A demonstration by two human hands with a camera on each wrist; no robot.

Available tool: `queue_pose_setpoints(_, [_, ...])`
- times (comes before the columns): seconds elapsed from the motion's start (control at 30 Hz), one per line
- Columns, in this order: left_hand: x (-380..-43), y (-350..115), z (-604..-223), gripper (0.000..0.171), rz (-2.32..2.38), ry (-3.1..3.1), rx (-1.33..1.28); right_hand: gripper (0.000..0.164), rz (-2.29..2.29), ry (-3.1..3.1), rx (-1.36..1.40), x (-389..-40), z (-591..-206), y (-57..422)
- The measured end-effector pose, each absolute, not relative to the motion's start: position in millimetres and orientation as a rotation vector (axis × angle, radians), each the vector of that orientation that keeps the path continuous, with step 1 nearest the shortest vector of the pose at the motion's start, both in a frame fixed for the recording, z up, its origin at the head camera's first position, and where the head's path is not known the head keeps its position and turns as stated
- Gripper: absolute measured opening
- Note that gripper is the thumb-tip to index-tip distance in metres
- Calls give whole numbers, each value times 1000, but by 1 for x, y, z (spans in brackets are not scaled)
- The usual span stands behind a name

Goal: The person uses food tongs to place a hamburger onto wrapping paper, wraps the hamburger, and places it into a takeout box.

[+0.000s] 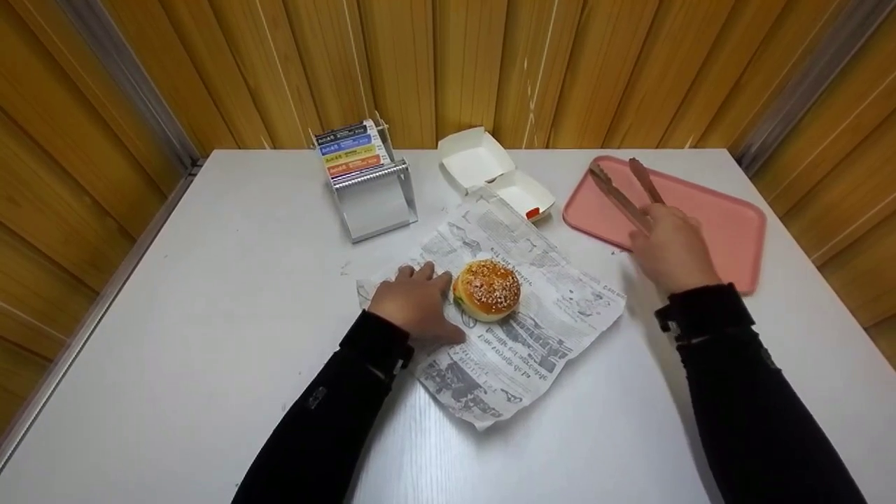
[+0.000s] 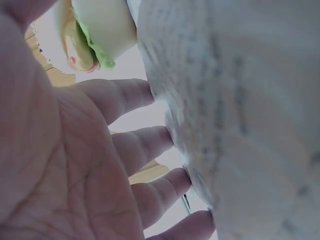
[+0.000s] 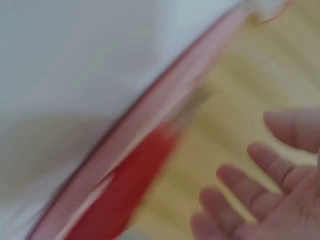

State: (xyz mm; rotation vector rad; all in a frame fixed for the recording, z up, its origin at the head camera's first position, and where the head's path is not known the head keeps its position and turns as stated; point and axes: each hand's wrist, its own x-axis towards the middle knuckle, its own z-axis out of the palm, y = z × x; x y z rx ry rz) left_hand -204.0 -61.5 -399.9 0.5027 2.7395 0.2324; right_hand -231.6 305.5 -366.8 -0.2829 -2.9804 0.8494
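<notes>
A sesame-bun burger (image 1: 488,290) sits on a sheet of newsprint-patterned wrapping paper (image 1: 539,336). Left of the burger, my left hand (image 1: 413,306) has its fingers spread, their tips touching the paper (image 2: 225,110) in the left wrist view. There, green lettuce shows in the side of the burger (image 2: 107,32). My right hand (image 1: 673,246) is over the near part of a pink tray (image 1: 735,231), at the handle end of a pair of tongs (image 1: 619,196). The right wrist view shows that hand (image 3: 270,195) with loosely bent fingers apart from the red-handled tongs (image 3: 125,185).
An opened white burger box (image 1: 479,157) stands at the back, just behind the paper. To its left is a metal rack (image 1: 374,185) holding labelled rolls in several colours. Wood-patterned panels (image 1: 469,70) enclose the back and sides of the white table (image 1: 210,315).
</notes>
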Motion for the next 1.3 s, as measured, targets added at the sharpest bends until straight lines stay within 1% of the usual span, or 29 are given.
queue_pose_setpoints(0.13, [-199,-57,-400,108,226,2741,536,60,1017,-3026,102,-235,-359,255])
queue_pose_setpoints(0.2, [-197,-54,-400,108,216,2743,546,64,1070,-3051,224,-240,-362,235])
queue_pose_setpoints(0.27, [-195,-52,-400,107,210,2745,550,68,1089,-3082,286,-246,-368,220])
queue_pose_setpoints(0.37, [-194,-51,-401,107,205,2749,551,70,1110,-3108,272,-256,-377,208])
queue_pose_setpoints(0.43, [-194,-51,-402,107,204,2752,556,65,1129,-3082,227,-260,-381,204])
queue_pose_setpoints(0.57, [-195,-51,-403,107,208,2748,567,44,1137,-2989,186,-263,-382,199])
queue_pose_setpoints(0.67, [-196,-51,-403,108,223,2747,552,33,1159,-2903,228,-259,-379,198])
queue_pose_setpoints(0.77, [-197,-50,-403,112,213,2767,508,26,1196,-2809,287,-253,-376,196])
queue_pose_setpoints(0.9, [-199,-47,-402,115,188,2818,431,23,1218,-2744,340,-243,-378,193])
queue_pose_setpoints(1.0, [-199,-45,-402,109,177,2858,414,19,1244,-2715,388,-235,-382,193])
queue_pose_setpoints(1.13, [-198,-45,-401,93,157,2882,448,16,1247,-2689,484,-225,-389,196])
queue_pose_setpoints(1.23, [-199,-46,-400,90,131,2874,461,15,1192,-2702,560,-217,-396,199])
queue_pose_setpoints(1.3, [-201,-45,-399,92,105,2869,459,13,1137,-2718,603,-214,-399,199])
